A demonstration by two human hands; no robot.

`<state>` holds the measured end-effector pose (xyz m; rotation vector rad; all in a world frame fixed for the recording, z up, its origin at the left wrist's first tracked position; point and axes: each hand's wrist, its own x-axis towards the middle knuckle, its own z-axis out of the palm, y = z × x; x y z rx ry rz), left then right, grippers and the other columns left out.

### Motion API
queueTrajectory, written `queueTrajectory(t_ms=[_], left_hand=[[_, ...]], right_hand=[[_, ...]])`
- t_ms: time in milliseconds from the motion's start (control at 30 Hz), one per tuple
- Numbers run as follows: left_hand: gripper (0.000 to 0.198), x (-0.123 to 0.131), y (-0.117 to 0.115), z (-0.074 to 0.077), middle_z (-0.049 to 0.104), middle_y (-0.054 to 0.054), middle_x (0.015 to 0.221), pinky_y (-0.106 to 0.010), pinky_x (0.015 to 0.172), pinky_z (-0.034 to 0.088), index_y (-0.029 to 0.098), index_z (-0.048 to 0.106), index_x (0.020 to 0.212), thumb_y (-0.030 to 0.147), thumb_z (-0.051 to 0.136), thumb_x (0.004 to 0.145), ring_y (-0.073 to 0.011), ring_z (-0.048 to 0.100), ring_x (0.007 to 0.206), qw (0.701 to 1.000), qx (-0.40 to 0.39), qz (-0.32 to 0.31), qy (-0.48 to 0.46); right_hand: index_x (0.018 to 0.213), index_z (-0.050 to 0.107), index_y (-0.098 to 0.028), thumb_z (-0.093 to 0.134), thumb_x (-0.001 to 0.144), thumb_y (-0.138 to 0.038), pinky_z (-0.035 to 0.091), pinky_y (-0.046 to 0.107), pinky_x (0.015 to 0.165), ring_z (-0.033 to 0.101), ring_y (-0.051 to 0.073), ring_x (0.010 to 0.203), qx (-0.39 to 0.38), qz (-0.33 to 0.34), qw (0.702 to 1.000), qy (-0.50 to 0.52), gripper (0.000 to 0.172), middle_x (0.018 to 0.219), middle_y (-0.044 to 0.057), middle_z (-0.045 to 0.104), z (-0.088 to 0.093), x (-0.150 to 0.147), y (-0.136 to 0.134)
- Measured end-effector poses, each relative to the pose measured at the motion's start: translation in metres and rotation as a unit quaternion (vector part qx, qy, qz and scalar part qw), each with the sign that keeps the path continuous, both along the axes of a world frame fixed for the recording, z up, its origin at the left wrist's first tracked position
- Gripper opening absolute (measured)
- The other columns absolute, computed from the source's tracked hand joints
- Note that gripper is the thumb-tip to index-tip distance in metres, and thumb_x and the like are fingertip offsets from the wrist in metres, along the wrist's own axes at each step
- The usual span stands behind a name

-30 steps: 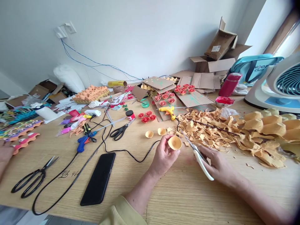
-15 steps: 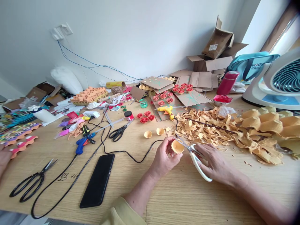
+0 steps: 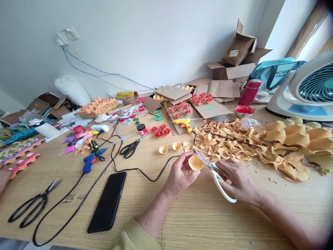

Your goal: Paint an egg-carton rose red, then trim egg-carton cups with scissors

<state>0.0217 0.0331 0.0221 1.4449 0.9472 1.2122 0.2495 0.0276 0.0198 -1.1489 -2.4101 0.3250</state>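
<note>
Between the fingers and thumb of my left hand (image 3: 179, 177) is an egg carton cup (image 3: 195, 163), its hollow side tilted toward me. My right hand (image 3: 238, 180) has its fingers through the handles of white-handled scissors (image 3: 221, 185). Their blades lie at the cup's right rim and point up and left. Just beyond, two more cut cups, one on the left (image 3: 163, 150) and one on the right (image 3: 177, 146), rest on the table. A heap of carton scraps (image 3: 223, 140) spreads behind the scissors.
A yellow glue gun (image 3: 184, 123) lies by several red paper roses (image 3: 161, 131). Left are a phone (image 3: 107, 203), a blue glue gun (image 3: 90, 161), its looping cord and black scissors (image 3: 36, 205). Another person's hand (image 3: 3, 182) shows at the left edge. A fan (image 3: 307, 90) stands right.
The camera view has shifted slightly. The cup in my left hand is turned a little, and the scissor blades have moved slightly along its rim.
</note>
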Motion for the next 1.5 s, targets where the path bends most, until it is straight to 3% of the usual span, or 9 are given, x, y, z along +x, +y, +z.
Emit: queueTrajectory(t_ms=[300,433,567,900,1000,1167,1400,1500], left_hand=[[0.041,-0.005,0.001,0.007,0.068,-0.009,0.117,-0.032,0.095,0.053,0.018,0.061,0.116,0.018,0.07,0.076,-0.0214,0.064,0.111,0.998,-0.026,-0.036,-0.042],[0.044,-0.008,0.002,0.01,0.066,-0.009,0.113,-0.029,0.082,0.052,0.017,0.06,0.121,0.027,0.071,0.079,-0.019,0.065,0.097,0.995,-0.048,-0.05,-0.073],[0.053,-0.008,0.006,0.005,0.063,-0.009,0.108,-0.025,0.066,0.044,0.016,0.055,0.129,0.033,0.071,0.082,-0.0145,0.059,0.083,0.983,-0.092,-0.076,-0.14],[0.051,-0.006,0.007,-0.001,0.064,-0.008,0.111,-0.024,0.064,0.04,0.02,0.052,0.124,0.036,0.077,0.082,-0.0123,0.057,0.081,0.975,-0.115,-0.093,-0.164],[0.048,-0.006,0.007,-0.001,0.061,-0.008,0.115,-0.023,0.07,0.044,0.02,0.053,0.121,0.034,0.078,0.081,-0.0131,0.057,0.087,0.98,-0.101,-0.08,-0.15],[0.047,-0.003,0.007,-0.001,0.058,-0.006,0.115,-0.029,0.097,0.047,0.02,0.054,0.115,0.025,0.08,0.076,-0.0179,0.057,0.109,0.995,-0.033,-0.028,-0.094],[0.047,-0.001,0.009,-0.006,0.058,-0.004,0.106,-0.028,0.088,0.051,0.019,0.053,0.108,0.022,0.081,0.071,-0.0161,0.059,0.096,0.997,-0.006,0.0,-0.077],[0.049,-0.001,0.008,-0.003,0.06,-0.007,0.112,-0.03,0.092,0.051,0.019,0.054,0.111,0.023,0.081,0.07,-0.0188,0.06,0.103,0.997,-0.013,-0.003,-0.081]], right_hand=[[0.07,0.044,-0.023,0.051,0.098,-0.039,0.035,0.029,0.057,0.047,0.015,0.059,-0.001,-0.022,0.999,0.029,0.033,0.062,-0.001,0.054,0.005,-0.001,-0.001],[0.071,0.047,-0.022,0.048,0.099,-0.042,0.035,0.026,0.054,0.046,0.012,0.056,-0.064,-0.042,0.995,0.06,0.034,0.061,-0.002,0.052,0.002,-0.001,0.0],[0.067,0.045,-0.022,0.044,0.099,-0.048,0.033,0.026,0.052,0.043,0.012,0.055,-0.107,-0.078,0.988,0.078,0.041,0.059,-0.003,0.047,-0.001,0.0,0.003],[0.07,0.044,-0.022,0.043,0.1,-0.045,0.035,0.027,0.058,0.045,0.013,0.058,-0.093,-0.063,0.992,0.055,0.038,0.063,-0.002,0.049,0.002,-0.004,-0.002],[0.071,0.044,-0.022,0.043,0.1,-0.045,0.035,0.028,0.059,0.046,0.014,0.06,-0.09,-0.058,0.993,0.056,0.037,0.063,-0.002,0.05,0.003,-0.005,-0.003],[0.075,0.048,-0.022,0.04,0.1,-0.042,0.038,0.03,0.063,0.049,0.016,0.064,-0.084,-0.047,0.994,0.048,0.033,0.068,0.001,0.056,0.004,-0.006,-0.002],[0.079,0.048,-0.023,0.043,0.098,-0.036,0.04,0.033,0.069,0.052,0.017,0.066,-0.058,-0.024,0.998,0.004,0.024,0.073,0.001,0.058,0.003,-0.006,-0.001],[0.081,0.049,-0.023,0.044,0.099,-0.036,0.04,0.033,0.071,0.052,0.018,0.068,-0.058,-0.017,0.998,-0.005,0.023,0.075,0.001,0.059,0.002,-0.006,0.0]])
